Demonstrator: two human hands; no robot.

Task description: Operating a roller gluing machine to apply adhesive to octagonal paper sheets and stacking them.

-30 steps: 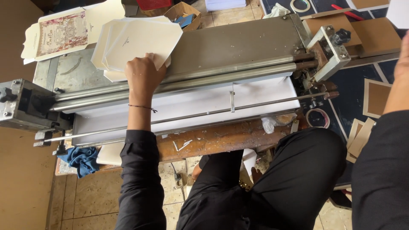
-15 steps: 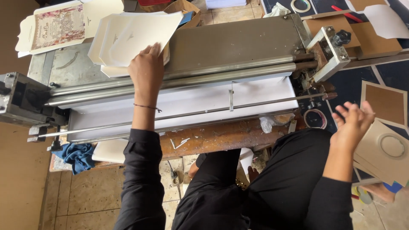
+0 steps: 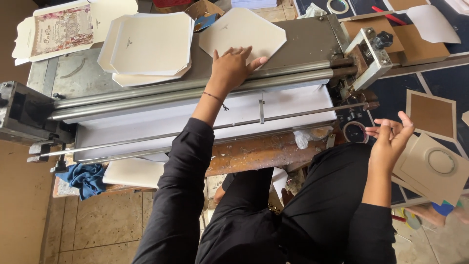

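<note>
Flat on the grey bed of the machine (image 3: 312, 41) lay a single cream card sheet (image 3: 242, 30) with clipped corners, and the left hand (image 3: 233, 66) rested on its near edge, fingers spread and pressed down, gripping nothing. That hand reached across two long steel rollers (image 3: 185, 90) that ran the width of the machine, with a broad white sheet (image 3: 293, 105) lying beneath them. Just to the left of the single sheet sat a stack of cream cards (image 3: 146, 46) of the same shape, apart from it. Further left lay a printed card (image 3: 61, 32) with an ornate picture. The right hand (image 3: 388, 139) hung well away from the sheet, off the right end of the machine, fingers loosely open and empty, above brown cardboard pieces (image 3: 432, 115) on the dark floor. A roll of tape (image 3: 355, 131) lay near that hand. At the near left corner of the worn wooden tabletop (image 3: 259, 151), a blue cloth (image 3: 85, 178) hung crumpled.
</note>
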